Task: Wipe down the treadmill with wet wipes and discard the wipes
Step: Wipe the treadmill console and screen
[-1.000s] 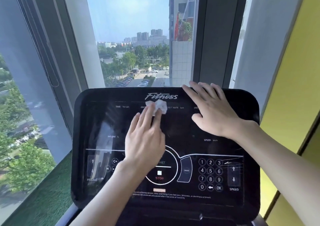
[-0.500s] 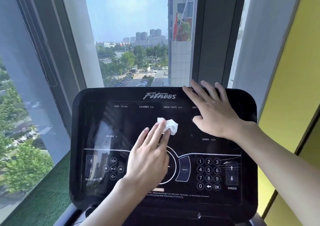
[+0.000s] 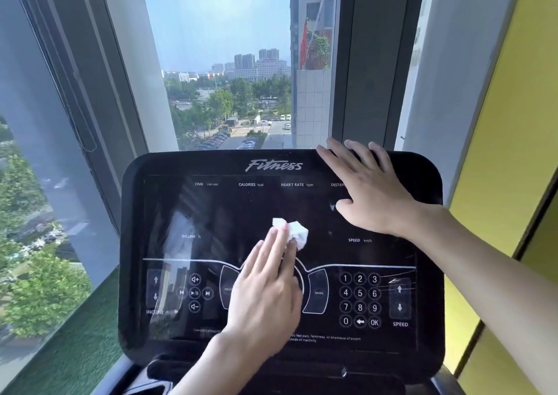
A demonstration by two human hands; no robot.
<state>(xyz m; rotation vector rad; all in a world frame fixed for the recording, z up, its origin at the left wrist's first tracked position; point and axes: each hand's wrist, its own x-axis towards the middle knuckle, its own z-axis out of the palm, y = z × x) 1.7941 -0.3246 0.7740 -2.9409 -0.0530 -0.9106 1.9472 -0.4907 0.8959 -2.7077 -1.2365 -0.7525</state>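
Wipe (image 3: 294, 234) (crumpled) — pressed under left hand (image 3: 265, 292).

Left hand (image 3: 265, 298) hides centre of treadmill console (image 3: 211, 213).

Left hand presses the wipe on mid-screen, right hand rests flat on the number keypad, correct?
Not the keypad: the head view shows the right hand flat on the console's top right corner, above the keypad. The left hand does press the wipe mid-screen.

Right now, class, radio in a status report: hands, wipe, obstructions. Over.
Left hand open, straight fingers pressing crumpled wet wipe onto treadmill console mid-screen. Right hand open, flat on console's top right corner. Obstruction: right hand partly covers the DISTANCE label.
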